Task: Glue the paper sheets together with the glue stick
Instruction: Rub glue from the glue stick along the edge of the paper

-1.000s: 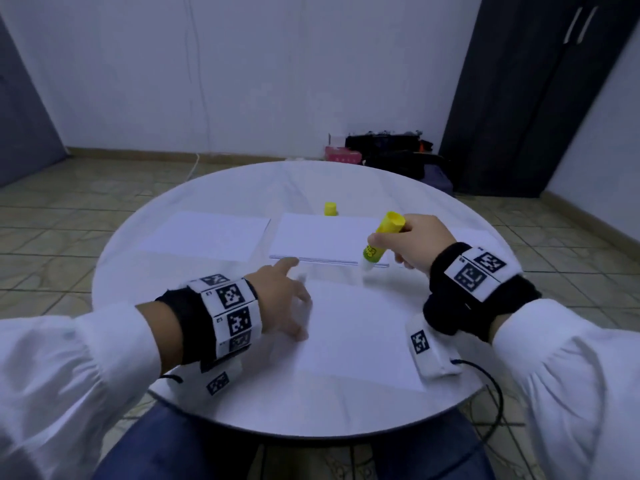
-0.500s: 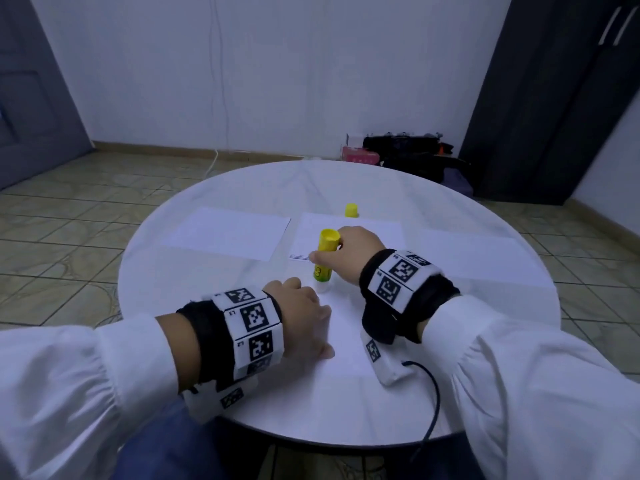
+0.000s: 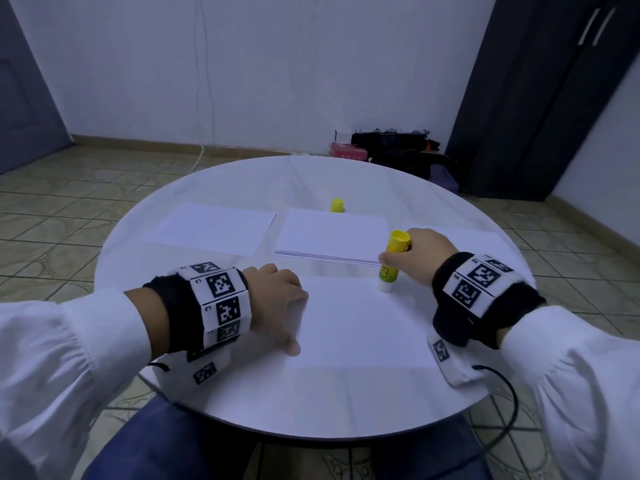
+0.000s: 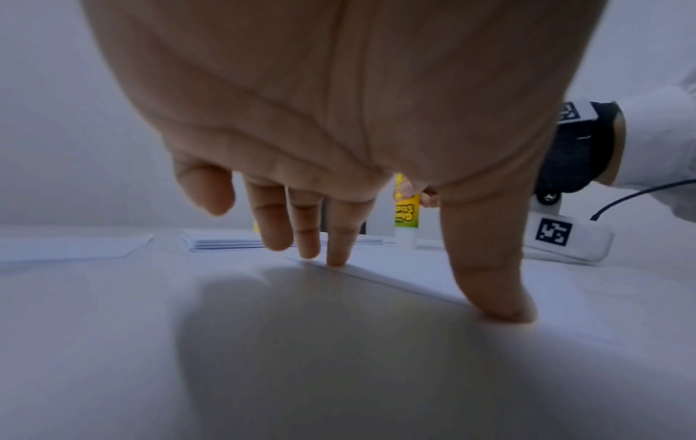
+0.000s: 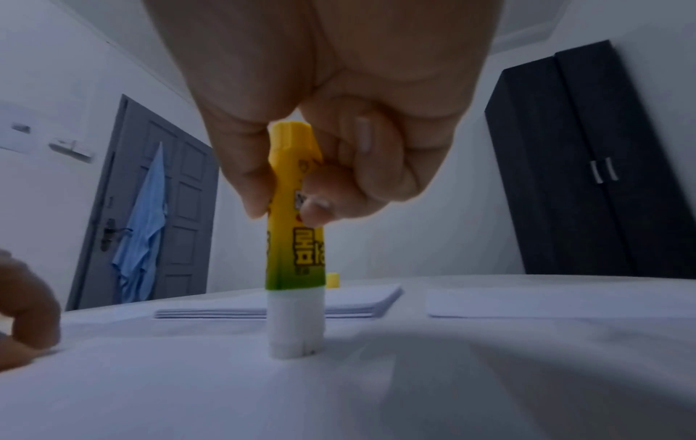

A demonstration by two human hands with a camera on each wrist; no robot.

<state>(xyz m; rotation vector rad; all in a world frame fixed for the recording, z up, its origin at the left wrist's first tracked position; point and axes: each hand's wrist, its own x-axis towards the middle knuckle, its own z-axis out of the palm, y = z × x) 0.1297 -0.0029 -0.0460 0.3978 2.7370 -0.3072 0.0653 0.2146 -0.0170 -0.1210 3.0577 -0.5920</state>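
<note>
My right hand (image 3: 412, 258) grips a yellow and green glue stick (image 3: 390, 263) upright, its white end pressed on the far right corner of the near paper sheet (image 3: 360, 323). The wrist view shows thumb and fingers pinching the glue stick (image 5: 295, 247) near its top. My left hand (image 3: 280, 303) lies spread on that sheet's left edge, with a fingertip and the thumb pressing the near sheet (image 4: 425, 277) down. A stack of paper sheets (image 3: 332, 237) lies just beyond. The yellow cap (image 3: 337, 205) stands behind the stack.
A single sheet (image 3: 211, 228) lies at the far left of the round white table (image 3: 311, 403), another sheet (image 3: 464, 235) at the far right. Bags (image 3: 398, 150) sit on the floor behind, beside a dark wardrobe (image 3: 540, 98).
My right hand has carried the glue stick from the near sheet's far left part across to its far right corner. The left hand has stayed pressing on the sheet.
</note>
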